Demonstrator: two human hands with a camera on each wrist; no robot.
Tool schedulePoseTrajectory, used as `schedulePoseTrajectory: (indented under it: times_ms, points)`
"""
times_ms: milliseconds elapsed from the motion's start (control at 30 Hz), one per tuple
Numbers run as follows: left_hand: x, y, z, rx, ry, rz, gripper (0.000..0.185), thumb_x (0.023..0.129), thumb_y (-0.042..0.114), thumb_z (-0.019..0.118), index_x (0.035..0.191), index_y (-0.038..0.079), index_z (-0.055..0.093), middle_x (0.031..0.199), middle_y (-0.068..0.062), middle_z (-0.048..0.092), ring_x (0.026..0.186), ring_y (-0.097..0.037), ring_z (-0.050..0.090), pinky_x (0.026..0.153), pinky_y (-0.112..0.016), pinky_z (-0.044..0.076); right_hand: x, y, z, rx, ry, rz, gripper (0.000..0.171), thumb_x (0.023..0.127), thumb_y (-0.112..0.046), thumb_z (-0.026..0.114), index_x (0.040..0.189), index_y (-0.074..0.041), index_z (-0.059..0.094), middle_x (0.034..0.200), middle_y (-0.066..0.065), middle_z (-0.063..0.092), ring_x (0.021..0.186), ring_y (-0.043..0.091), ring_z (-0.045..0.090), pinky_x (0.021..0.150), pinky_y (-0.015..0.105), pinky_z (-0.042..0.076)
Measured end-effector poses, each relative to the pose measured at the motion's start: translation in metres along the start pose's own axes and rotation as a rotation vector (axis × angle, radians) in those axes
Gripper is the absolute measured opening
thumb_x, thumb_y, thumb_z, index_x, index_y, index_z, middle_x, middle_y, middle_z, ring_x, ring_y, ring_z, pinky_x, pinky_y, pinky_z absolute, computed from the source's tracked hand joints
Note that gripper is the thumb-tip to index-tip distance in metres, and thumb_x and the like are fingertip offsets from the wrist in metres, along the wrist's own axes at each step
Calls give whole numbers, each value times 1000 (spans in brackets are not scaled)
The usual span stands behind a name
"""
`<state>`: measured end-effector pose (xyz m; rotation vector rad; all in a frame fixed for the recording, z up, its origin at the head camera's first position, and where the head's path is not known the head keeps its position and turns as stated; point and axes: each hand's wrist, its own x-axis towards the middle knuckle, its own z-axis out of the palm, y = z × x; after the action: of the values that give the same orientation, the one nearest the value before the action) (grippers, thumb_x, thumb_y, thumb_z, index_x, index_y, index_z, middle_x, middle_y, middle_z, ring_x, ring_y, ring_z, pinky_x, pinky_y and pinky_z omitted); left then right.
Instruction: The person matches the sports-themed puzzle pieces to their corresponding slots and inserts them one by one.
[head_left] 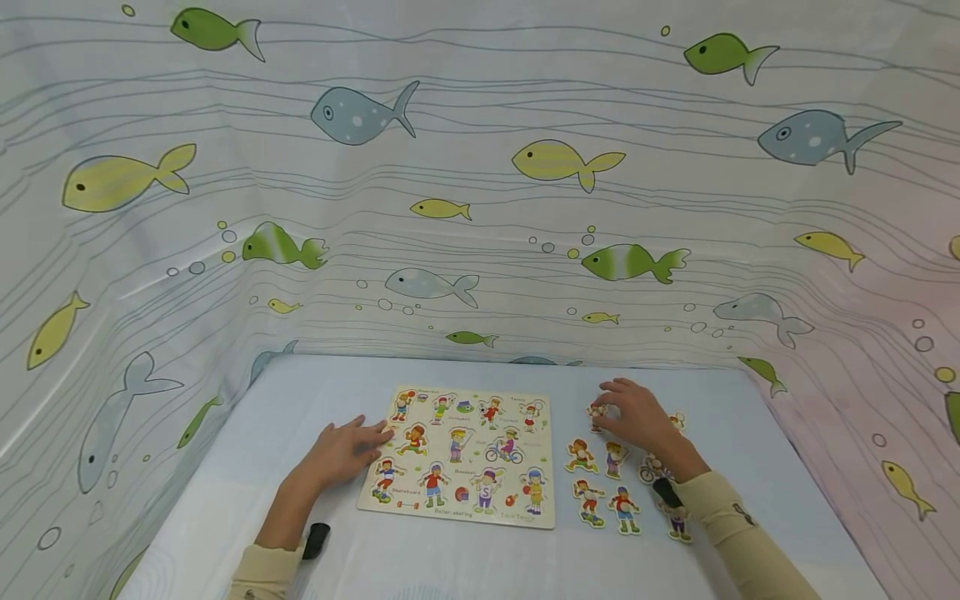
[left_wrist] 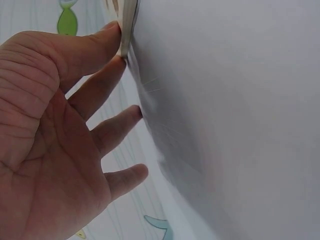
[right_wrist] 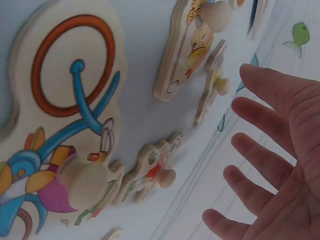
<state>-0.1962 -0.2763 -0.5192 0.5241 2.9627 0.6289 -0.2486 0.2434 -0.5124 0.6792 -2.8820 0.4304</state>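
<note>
A wooden puzzle board (head_left: 457,454) with sport figures lies flat on the pale table (head_left: 300,392). My left hand (head_left: 341,450) rests flat beside it, straight fingers (left_wrist: 107,37) touching the board's left edge (left_wrist: 126,30). Several loose figure pieces (head_left: 588,500) lie to the right of the board. My right hand (head_left: 637,417) hovers over the far ones, fingers (right_wrist: 265,85) spread and holding nothing, nearest a small figure piece (head_left: 596,414). The right wrist view shows a bicycle piece (right_wrist: 65,125) and knobbed figure pieces (right_wrist: 197,45) close below the palm.
A curtain printed with fish (head_left: 480,208) walls the table on the left, back and right. Black wrist straps (head_left: 316,540) sit on both forearms. Bare cloth shows in front of the board and at the far left.
</note>
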Motion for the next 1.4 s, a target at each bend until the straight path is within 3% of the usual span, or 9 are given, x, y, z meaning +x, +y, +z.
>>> schedulePoseTrajectory:
  times_ms: [467,800,1400]
  points:
    - [1,-2,0,10,1,33,39,89,16,73,128,14,68,139,-8,57,132,-49,41,99,-80,19,2,1,3,8,-53,38,20,83,-28,80,94,-11,77,127,18,63,123,40,53,99,59,42]
    - [3,-3,2,4,-13,6,40,88,16,73,128,15,68,139,-7,57,134,-47,41,100,-79,18,7,6,11,-42,-89,93,18,84,-29,79,94,-15,78,129,15,63,126,38,51,102,60,39]
    - [1,-1,0,19,-12,3,40,88,16,73,128,14,68,139,-8,56,133,-47,41,100,-79,19,7,1,7,-5,-22,59,14,83,-26,80,91,-14,78,129,16,63,124,38,53,102,59,40]
